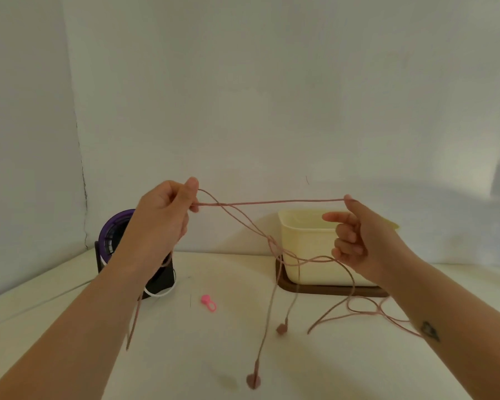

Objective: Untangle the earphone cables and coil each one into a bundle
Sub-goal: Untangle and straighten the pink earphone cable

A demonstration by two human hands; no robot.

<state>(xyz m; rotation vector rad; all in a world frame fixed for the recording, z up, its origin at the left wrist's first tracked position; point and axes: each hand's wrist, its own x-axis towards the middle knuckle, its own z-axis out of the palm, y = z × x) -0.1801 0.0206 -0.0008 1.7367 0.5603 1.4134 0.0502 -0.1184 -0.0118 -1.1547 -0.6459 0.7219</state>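
A pink earphone cable (pixel 272 202) stretches taut in the air between both hands, above the white table (pixel 185 356). My left hand (pixel 162 217) pinches it at the left end between thumb and fingers. My right hand (pixel 358 241) pinches the right end with thumb and forefinger, its other fingers curled. Loose strands cross and sag below the taut part, meeting in a tangle (pixel 273 245). Two earbuds (pixel 281 328) (pixel 253 380) dangle down near the table. Another strand loops over the table under my right forearm, and one end hangs below my left wrist.
A cream plastic tub (pixel 309 255) on a dark tray (pixel 329 290) stands at the back right. A purple-rimmed round device on a black stand (pixel 113 235) with a white cable sits behind my left hand. A small pink ring-shaped clip (pixel 208 302) lies on the table.
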